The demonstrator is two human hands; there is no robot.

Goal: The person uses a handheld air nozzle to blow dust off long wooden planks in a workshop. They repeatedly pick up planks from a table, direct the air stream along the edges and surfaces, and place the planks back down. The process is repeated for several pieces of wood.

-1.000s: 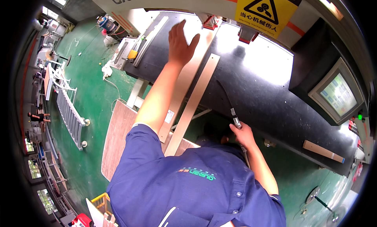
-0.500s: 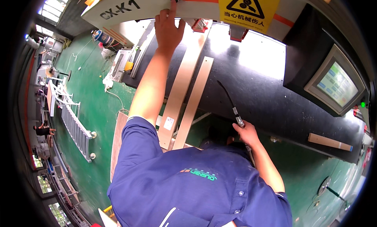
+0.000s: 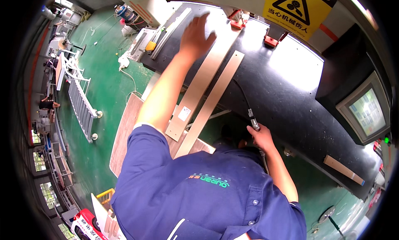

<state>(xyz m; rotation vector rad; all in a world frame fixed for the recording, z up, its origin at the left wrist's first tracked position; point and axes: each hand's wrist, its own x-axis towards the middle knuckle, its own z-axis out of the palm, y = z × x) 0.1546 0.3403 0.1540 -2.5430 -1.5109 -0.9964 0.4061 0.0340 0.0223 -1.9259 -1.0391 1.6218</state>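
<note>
My left hand [image 3: 197, 35] reaches far forward, fingers spread, and lies flat on the upper end of a wide pale wooden board [image 3: 198, 91]. That board slants across the black machine bed [image 3: 291, 86]. A narrower wooden strip [image 3: 216, 96] lies beside it on the right. Close to my chest, my right hand [image 3: 260, 137] is closed around a metal air nozzle [image 3: 252, 118]. Its black hose curves up over the bed. My blue shirt hides the lower ends of both boards.
A control screen [image 3: 365, 112] sits at the right and a yellow warning sign [image 3: 297, 7] hangs above the bed. A short wood offcut [image 3: 343, 169] lies on the bed's right end. On the green floor stand a wooden panel [image 3: 124, 134] and a roller rack [image 3: 81, 103].
My left hand rose from the board to the machine's upper panel half a second ago, then came back down onto the wide board. The right hand kept hold of the nozzle.
</note>
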